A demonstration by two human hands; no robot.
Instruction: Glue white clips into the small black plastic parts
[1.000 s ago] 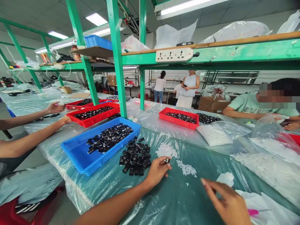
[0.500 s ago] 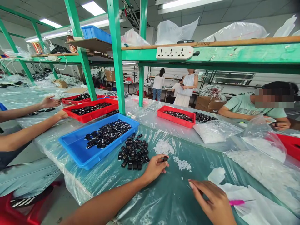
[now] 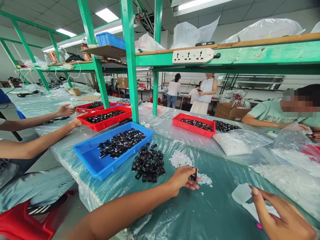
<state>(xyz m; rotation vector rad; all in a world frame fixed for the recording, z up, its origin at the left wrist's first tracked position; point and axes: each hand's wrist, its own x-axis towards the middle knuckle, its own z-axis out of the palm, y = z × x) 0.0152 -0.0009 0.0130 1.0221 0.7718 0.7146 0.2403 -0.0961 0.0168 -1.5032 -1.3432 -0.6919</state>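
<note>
My left hand (image 3: pixel 183 178) pinches a small black plastic casing (image 3: pixel 194 174) between thumb and fingers, just above a scatter of tiny white pieces (image 3: pixel 205 180). Off to the right, my right hand (image 3: pixel 282 213) hovers over crumpled white sheeting (image 3: pixel 241 193), thumb and index tips together; whatever they hold, if anything, is too small to see. Below that hand peeks the pink end (image 3: pixel 259 226) of a tool, mostly hidden. Left of my left hand lies a pile of black casings (image 3: pixel 149 166). A heap of larger white pieces (image 3: pixel 180 158) sits behind it.
A blue tray (image 3: pixel 86 155) of black casings stands to the left. Red trays (image 3: pixel 193 126) of black parts sit farther back. Bags of white pieces (image 3: pixel 232 143) lie at the right. A green post (image 3: pixel 130 63) rises mid-table. Co-workers' arms (image 3: pixel 50 133) reach in from the left.
My left hand has moved right with the casing, which is now held more upright. My right hand has shifted right over the white sheeting, covering most of the pink tool. The view has turned slightly left.
</note>
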